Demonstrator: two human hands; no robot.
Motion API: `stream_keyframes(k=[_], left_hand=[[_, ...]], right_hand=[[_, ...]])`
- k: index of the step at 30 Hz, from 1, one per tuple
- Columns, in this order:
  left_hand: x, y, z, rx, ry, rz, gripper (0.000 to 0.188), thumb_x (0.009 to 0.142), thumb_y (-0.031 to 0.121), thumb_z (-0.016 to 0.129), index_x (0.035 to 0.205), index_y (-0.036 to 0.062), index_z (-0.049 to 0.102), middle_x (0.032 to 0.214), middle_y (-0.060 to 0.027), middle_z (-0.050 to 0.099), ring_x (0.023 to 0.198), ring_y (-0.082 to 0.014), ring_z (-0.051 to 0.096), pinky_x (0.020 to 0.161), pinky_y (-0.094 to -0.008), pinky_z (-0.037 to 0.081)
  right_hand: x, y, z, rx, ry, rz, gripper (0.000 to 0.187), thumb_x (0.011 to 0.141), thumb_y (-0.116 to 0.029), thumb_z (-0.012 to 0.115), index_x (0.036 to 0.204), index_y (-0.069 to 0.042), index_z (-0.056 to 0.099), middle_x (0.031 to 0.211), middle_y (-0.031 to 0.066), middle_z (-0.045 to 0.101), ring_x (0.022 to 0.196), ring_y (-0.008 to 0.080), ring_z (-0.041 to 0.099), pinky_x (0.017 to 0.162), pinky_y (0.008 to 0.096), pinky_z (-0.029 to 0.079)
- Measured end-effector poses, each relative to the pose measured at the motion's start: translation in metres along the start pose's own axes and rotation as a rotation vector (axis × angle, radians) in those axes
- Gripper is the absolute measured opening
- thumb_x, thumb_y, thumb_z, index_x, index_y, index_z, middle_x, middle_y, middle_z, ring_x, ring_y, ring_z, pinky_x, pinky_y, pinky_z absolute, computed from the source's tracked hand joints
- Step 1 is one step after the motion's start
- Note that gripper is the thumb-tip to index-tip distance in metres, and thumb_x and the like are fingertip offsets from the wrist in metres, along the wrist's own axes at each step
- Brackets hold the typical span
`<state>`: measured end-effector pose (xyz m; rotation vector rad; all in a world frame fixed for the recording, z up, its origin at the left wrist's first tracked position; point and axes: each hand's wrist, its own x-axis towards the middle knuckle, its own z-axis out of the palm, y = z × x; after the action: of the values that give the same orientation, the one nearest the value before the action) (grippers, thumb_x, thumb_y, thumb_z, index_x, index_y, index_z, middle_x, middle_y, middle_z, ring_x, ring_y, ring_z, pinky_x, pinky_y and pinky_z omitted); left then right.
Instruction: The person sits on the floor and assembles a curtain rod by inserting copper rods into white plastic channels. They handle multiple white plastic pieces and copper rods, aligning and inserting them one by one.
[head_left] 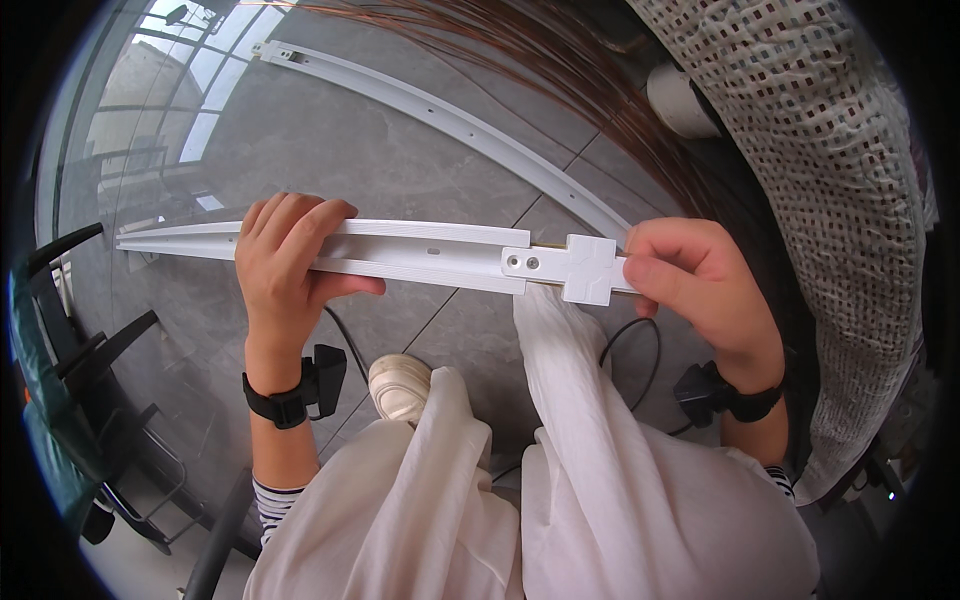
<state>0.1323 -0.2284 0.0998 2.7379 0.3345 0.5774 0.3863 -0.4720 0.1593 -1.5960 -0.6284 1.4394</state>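
Note:
A long white channel rail (pixel 410 249) lies across the view above my knees, its hollow side facing up. My left hand (pixel 288 250) wraps around it left of the middle, with the thumb along the near edge. A white connector piece (pixel 590 270) sits at the rail's right end, its narrow tab with two small screws lying inside the channel. My right hand (pixel 695 275) pinches the connector's free right end between thumb and fingers. Beyond them, a second white rail (pixel 430 115) lies on the floor, running from the far left toward my right hand.
Brown thin rods (pixel 600 85) lie in a bundle at the far right. Beside them stand a white round object (pixel 680 102) and a patterned quilted cover (pixel 800 120). Dark chair parts (pixel 100 350) are at the left. My white shoe (pixel 400 387) rests on the grey tiled floor (pixel 300 130).

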Motion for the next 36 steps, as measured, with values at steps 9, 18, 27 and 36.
stream_keyframes(k=[9,18,27,36], left_hand=[[-0.005,-0.011,0.002,0.000,0.042,-0.091,0.060,0.061,0.058,0.069,0.095,0.0085,0.064,0.081,-0.0035,0.060,0.074,-0.0247,0.053,0.073,-0.0368,0.040],[-0.006,0.000,0.002,-0.051,0.088,-0.181,0.055,0.059,0.053,0.075,0.091,0.0095,0.064,0.080,-0.0022,0.058,0.076,-0.0240,0.053,0.075,-0.0364,0.040],[0.006,0.014,0.017,-0.161,0.146,-0.133,0.048,0.060,0.049,0.079,0.089,0.0134,0.065,0.078,0.0011,0.057,0.074,-0.0206,0.054,0.074,-0.0354,0.042],[0.015,0.031,0.033,-0.281,0.073,-0.053,0.045,0.071,0.027,0.076,0.108,0.0108,0.058,0.089,-0.0026,0.055,0.086,-0.0197,0.056,0.078,-0.0335,0.042]], right_hand=[[-0.039,0.019,-0.037,-0.131,0.100,0.184,0.026,0.099,-0.023,0.061,0.084,-0.002,0.063,0.073,0.0003,0.062,0.065,0.0060,0.056,0.060,0.0217,0.045],[-0.021,-0.165,-0.089,0.142,0.389,-0.369,0.041,0.104,-0.043,0.050,0.085,-0.007,0.055,0.068,0.0033,0.054,0.053,0.0087,0.046,0.050,0.0231,0.036],[0.032,-0.308,-0.218,-0.233,0.746,-0.419,0.045,0.099,-0.022,0.059,0.137,-0.002,0.045,0.119,0.0149,0.065,0.098,0.0179,0.061,0.078,0.0292,0.047],[0.043,-0.107,0.055,-1.441,-0.113,-0.526,0.077,0.068,-0.010,0.083,0.137,-0.001,0.049,0.125,0.0193,0.059,0.113,0.0359,0.057,0.097,0.0426,0.046]])
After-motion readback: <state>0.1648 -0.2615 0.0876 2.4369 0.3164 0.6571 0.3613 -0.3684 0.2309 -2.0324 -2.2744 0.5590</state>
